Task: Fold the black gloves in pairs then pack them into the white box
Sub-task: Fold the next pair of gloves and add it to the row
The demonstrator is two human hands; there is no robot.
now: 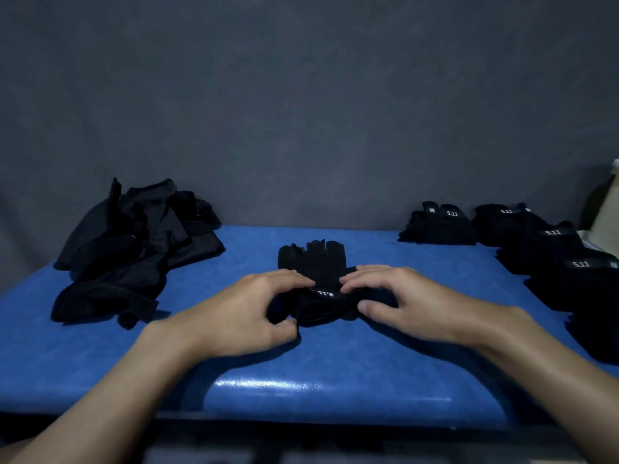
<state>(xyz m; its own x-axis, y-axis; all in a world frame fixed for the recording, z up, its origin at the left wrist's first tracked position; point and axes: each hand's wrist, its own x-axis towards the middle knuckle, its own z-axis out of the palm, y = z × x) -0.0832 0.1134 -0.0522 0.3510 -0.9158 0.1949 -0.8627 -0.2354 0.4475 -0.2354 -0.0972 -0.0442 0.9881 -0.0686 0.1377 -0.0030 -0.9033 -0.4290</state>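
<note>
Tabletop (335, 390); left hand (248, 313), right hand (412, 303) grip gloves (315, 262)

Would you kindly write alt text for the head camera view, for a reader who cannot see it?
The left hand and right hand grip the wrist end of black gloves on a blue table. A loose glove heap lies at left; folded pairs sit at right.

Dim room — grey wall (301, 95), blue table (335, 363).

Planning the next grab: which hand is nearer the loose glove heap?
Left. The left hand sits right of the heap; the right hand is farther right, across the held glove.
</note>
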